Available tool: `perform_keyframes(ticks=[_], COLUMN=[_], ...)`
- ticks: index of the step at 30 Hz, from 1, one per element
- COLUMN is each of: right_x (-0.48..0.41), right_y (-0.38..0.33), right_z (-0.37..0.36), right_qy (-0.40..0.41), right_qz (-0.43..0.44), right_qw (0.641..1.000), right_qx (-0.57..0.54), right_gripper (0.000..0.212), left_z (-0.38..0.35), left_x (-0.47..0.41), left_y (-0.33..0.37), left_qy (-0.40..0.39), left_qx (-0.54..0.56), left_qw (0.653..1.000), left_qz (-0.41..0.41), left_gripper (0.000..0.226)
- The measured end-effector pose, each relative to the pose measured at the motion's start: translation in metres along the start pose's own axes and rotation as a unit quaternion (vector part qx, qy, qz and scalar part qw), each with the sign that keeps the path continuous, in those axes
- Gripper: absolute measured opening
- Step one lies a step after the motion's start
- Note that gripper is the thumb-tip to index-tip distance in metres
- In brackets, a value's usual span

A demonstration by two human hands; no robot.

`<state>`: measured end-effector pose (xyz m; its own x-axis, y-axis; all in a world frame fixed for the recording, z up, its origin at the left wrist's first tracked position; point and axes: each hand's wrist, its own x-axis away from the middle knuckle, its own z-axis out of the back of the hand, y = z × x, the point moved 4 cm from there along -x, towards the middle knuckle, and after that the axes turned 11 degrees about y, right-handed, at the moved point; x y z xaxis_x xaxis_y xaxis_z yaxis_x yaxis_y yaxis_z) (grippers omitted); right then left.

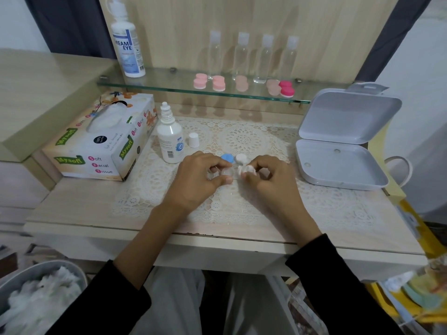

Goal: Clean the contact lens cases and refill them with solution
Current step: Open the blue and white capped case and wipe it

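Observation:
My left hand (197,178) grips a clear contact lens case (227,172) between thumb and fingers, just above the lace mat. My right hand (269,176) pinches a small crumpled piece of white tissue (246,169) right beside the case. Behind my fingers lie a blue cap (227,157) and a white cap (242,159). A small solution bottle (170,139) stands uncapped at the left, its white cap (193,140) next to it.
A tissue box (101,139) lies at the left. An open grey hinged box (338,146) sits at the right. The glass shelf (169,86) holds a large solution bottle (128,44), several clear bottles and pink lens cases (219,82). A bin of used tissues (36,298) stands below left.

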<state>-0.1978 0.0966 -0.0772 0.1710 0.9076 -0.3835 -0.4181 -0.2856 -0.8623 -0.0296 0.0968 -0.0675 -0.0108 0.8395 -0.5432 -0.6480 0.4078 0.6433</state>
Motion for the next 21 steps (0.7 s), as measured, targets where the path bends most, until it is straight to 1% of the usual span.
perform_keyframes(ticks=[1,2,5,7,10,13,15,19,21], right_x=[0.001,0.000,-0.003,-0.005,-0.003,-0.001,0.001,0.001,0.001], right_y=[0.001,0.001,0.003,0.003,-0.002,-0.011,-0.015,-0.011,-0.012], right_z=[-0.001,-0.001,0.001,0.001,-0.002,-0.002,-0.001,0.000,0.002], right_qy=[-0.007,-0.013,-0.008,-0.002,0.004,0.015,0.020,0.042,0.062], right_qz=[0.011,0.006,-0.060,-0.074,-0.035,0.033,0.064,0.004,0.009], right_qw=[0.999,0.999,0.996,0.994,0.999,0.999,0.996,0.999,0.998], right_qx=[0.030,0.033,-0.060,-0.085,-0.037,0.038,0.061,-0.008,-0.023], right_gripper=[0.008,0.006,0.016,0.018,0.014,0.011,0.008,0.011,0.009], left_z=[0.000,0.000,0.001,0.002,0.001,0.001,0.001,0.002,0.002], left_x=[0.000,0.000,0.000,0.001,0.001,0.001,0.001,0.001,0.001], left_y=[0.001,0.002,0.004,0.005,0.004,0.004,0.004,0.004,0.004], left_qy=[0.001,0.002,0.007,0.009,0.008,0.006,0.007,0.014,0.016], left_qx=[-0.001,-0.002,-0.005,-0.009,-0.011,-0.007,-0.007,0.001,0.003], left_qw=[1.000,1.000,1.000,1.000,1.000,1.000,1.000,1.000,1.000], left_qz=[0.000,-0.002,-0.014,-0.021,-0.018,-0.016,-0.017,-0.013,-0.010], left_gripper=[0.030,0.030,0.028,0.027,0.027,0.027,0.027,0.027,0.026])
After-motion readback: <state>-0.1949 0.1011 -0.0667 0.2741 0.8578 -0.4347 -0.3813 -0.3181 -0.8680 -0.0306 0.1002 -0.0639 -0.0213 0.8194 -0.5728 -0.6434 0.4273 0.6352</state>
